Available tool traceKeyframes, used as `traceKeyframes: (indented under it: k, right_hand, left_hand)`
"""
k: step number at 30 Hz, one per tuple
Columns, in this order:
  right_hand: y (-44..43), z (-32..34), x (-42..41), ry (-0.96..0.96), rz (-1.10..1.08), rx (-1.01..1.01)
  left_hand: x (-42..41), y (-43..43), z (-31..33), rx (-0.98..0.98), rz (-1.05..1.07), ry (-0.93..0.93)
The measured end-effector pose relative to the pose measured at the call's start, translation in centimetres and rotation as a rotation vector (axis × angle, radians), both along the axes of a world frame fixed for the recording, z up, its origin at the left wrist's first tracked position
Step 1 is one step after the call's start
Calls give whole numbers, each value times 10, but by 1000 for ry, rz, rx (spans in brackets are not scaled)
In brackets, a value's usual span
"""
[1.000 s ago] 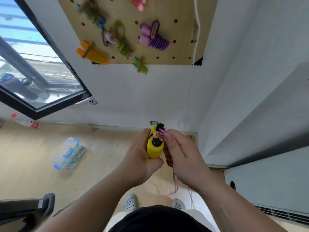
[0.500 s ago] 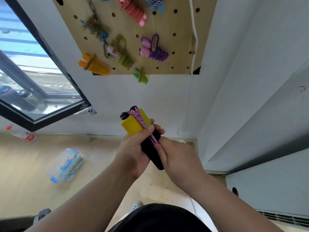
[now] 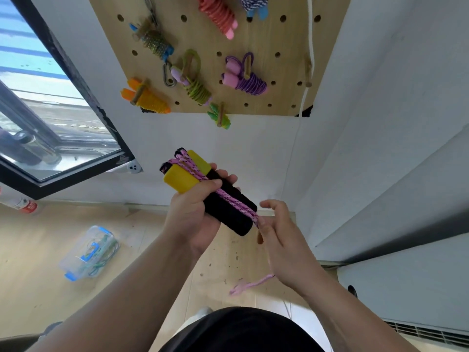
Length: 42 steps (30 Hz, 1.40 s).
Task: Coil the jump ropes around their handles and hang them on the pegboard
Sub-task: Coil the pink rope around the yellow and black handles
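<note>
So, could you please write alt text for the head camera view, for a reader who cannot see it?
A person's left hand grips two yellow-and-black jump rope handles held together, while the right hand holds the pink cord running along them. Above, a wooden pegboard carries several coiled ropes.

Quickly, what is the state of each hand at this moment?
The left hand is closed, gripping the two handles together.
The right hand is closed on the pink rope, just past the handle ends.
</note>
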State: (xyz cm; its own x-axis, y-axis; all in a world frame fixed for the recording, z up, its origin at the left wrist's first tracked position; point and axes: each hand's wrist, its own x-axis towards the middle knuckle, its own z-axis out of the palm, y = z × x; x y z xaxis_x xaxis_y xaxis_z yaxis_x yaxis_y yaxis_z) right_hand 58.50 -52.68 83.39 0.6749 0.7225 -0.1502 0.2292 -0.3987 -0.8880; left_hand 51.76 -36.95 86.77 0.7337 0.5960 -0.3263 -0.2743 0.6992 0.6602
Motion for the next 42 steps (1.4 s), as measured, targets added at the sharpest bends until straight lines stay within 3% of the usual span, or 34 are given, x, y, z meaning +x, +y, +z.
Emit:
traceKeyframes:
  k: [2, 4, 12, 17, 20, 21, 23, 25, 27, 28, 30, 32, 38, 42]
  right_hand:
    - [0, 7, 3, 208, 19, 46]
    - [4, 15, 6, 251, 82, 61]
    - [31, 11, 8, -250, 132, -224]
    - [28, -3, 20, -313, 149, -268]
    - [25, -8, 33, -404, 176, -333]
    - [22, -9, 37, -430, 196, -364]
    - [17, -10, 41, -478, 243, -413]
    - [13, -11, 43, -521, 280, -446]
    - [13, -12, 42, -552, 324, -467]
    - [14, -12, 41, -556, 345, -467]
    - [15, -11, 39, -544, 376, -443]
    - [14, -9, 39, -521, 375, -416]
    - [-3, -9, 51, -399, 234, -287]
    - [-25, -7, 62, -430, 212, -382]
  left_hand:
    - [-3, 4, 0, -10, -25, -24]
    - [-5, 4, -1, -20, -64, -45]
    - [3, -20, -8, 17, 3, 62]
    - [3, -24, -14, 194, 80, 331]
    - [-3, -19, -18, 471, 174, 623]
    - [-7, -16, -19, 646, 220, 719]
    - [-15, -7, -23, 1217, 233, 824]
    - [-18, 0, -19, 1787, 0, 813]
    - [-12, -4, -4, 2015, -487, 831]
    - [-7, -8, 0, 2039, -705, 899]
    - [4, -12, -3, 2134, -915, 1026]
    - [12, -12, -9, 2228, -920, 1059]
    - [17, -15, -14, 2076, -824, 1072]
    - [18, -7, -20, 2017, -793, 1142]
